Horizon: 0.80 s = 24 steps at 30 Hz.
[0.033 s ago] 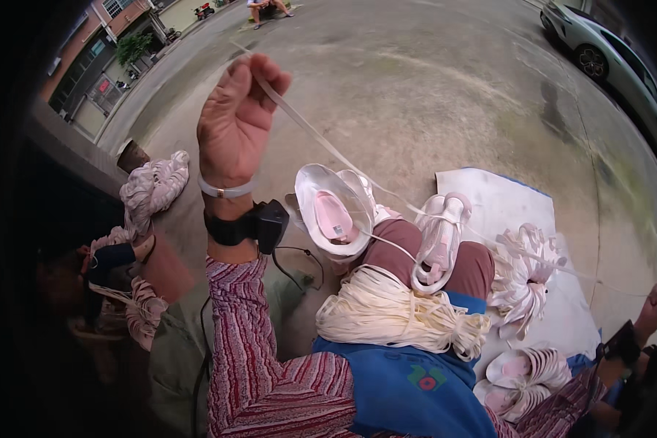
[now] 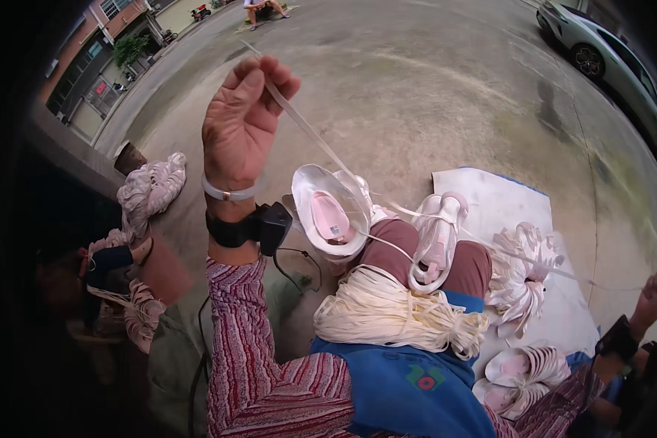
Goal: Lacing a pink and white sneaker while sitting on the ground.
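High at the left, my left hand (image 2: 244,120) pinches a flat white shoelace (image 2: 314,135) between thumb and fingers, a short tail sticking out above. The shoelace slants down toward two white shoes with pink linings. One shoe (image 2: 310,191) rests by my left knee with its opening facing up. The other shoe (image 2: 439,212) sits between my knees, lace strands across it. From there a strand stretches right to my right hand (image 2: 653,299), closed on its end near the picture's edge. A tied bundle of cream shoelaces (image 2: 387,310) lies on my blue apron (image 2: 387,379).
A bunch of white shoe pieces (image 2: 529,274) lies on a pale sheet (image 2: 482,193) at right, with stacked shoe pieces (image 2: 529,369) nearer me. More bundled pieces (image 2: 153,186) lie at left. Beyond are a parked car (image 2: 613,73) and a seated person (image 2: 265,9).
My left hand has shifted slightly right with the shoelace. My right hand has risen a little at the edge. The shoelace sags slightly near the left shoe.
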Available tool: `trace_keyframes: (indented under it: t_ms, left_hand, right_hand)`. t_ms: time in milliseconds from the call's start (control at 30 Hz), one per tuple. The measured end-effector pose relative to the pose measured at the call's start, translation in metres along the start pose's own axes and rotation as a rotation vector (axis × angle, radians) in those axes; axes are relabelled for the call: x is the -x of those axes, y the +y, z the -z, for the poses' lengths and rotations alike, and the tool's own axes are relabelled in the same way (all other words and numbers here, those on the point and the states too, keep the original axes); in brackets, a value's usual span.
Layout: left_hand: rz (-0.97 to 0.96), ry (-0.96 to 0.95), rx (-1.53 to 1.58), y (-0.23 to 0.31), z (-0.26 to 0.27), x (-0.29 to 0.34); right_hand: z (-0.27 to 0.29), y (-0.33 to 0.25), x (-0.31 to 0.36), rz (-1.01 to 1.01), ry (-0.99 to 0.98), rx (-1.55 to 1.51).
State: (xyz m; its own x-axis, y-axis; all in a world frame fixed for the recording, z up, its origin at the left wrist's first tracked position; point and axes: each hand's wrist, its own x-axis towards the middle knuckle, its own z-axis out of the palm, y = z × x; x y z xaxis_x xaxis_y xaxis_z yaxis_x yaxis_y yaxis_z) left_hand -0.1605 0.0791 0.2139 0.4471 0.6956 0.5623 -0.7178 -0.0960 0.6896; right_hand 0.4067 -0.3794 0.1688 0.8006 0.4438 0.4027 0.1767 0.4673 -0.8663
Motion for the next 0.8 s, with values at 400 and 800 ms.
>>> trace_keyframes:
  t_ms: [400, 800]
  left_hand:
    - [0.590, -0.120, 0.037, -0.112, -0.092, 0.028]
    - [0.565, -0.185, 0.164, -0.129, -0.109, 0.034]
  right_hand:
    - [-0.349, 0.066, 0.109, -0.211, -0.650, 0.019]
    - [-0.361, 0.068, 0.140, -0.392, -0.660, 0.120]
